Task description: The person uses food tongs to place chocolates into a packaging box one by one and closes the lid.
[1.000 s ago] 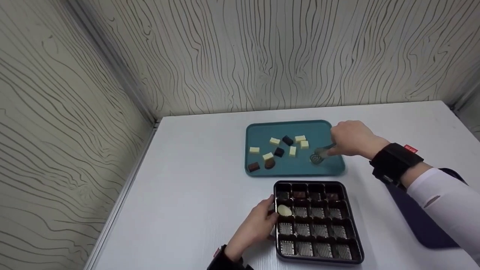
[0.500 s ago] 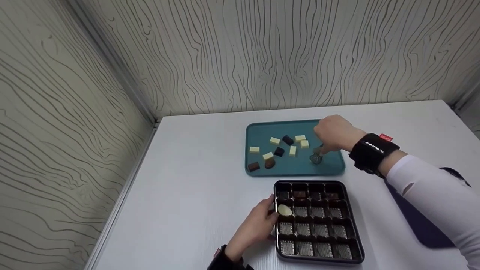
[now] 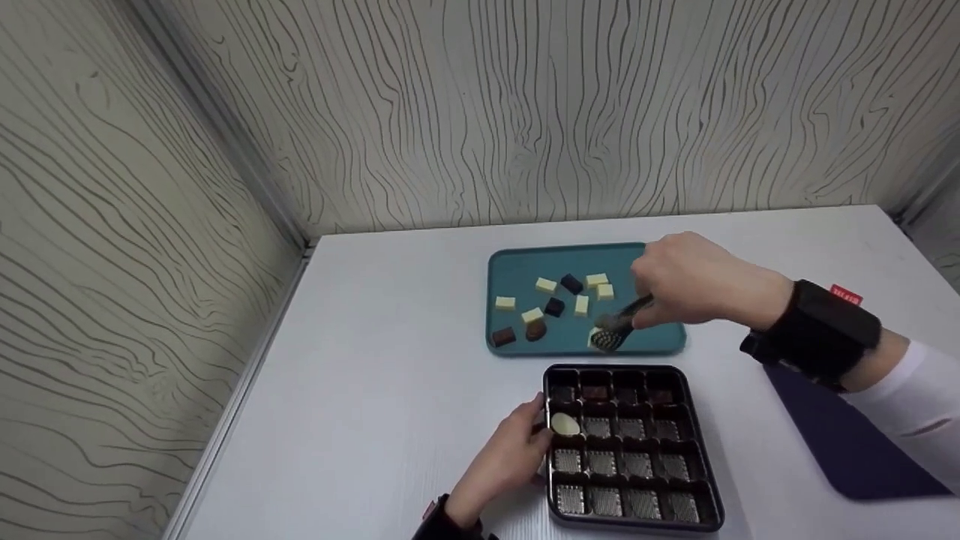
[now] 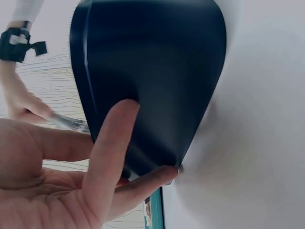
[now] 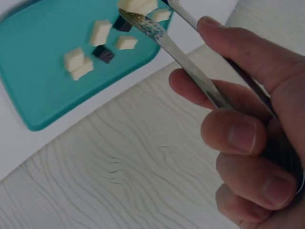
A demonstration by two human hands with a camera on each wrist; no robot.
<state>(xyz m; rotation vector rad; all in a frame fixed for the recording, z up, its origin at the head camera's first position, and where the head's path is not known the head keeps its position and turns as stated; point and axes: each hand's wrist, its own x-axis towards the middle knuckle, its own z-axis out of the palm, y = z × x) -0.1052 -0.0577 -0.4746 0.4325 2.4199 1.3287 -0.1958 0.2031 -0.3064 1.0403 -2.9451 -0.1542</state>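
My right hand (image 3: 679, 281) grips metal tongs (image 5: 190, 71), fingers curled round the handle. At the tongs' perforated tip is a cream-white chocolate (image 5: 140, 5), over the near right part of the teal tray (image 3: 630, 262). Several white and dark chocolates, such as a white bar (image 3: 505, 303) and a brown piece (image 3: 535, 331), lie on that tray. Against the left side of a black compartment box (image 3: 709, 480) my left hand (image 3: 510, 450) rests, fingertips touching the wall (image 4: 157, 86). Dark chocolates (image 3: 595, 393) sit in the box's far row; a white oval one (image 3: 565, 424) fills the compartment below.
A dark blue flat tray or mat (image 3: 840, 450) lies at the right under my right forearm. The white table (image 3: 390, 337) ends against a wood-patterned back wall (image 3: 465, 112); a similar panel (image 3: 112, 262) stands on the left.
The tongs have swung left and nearer from the right part of the tray, and a white chocolate now shows at their tip. My left hand stays at the box.
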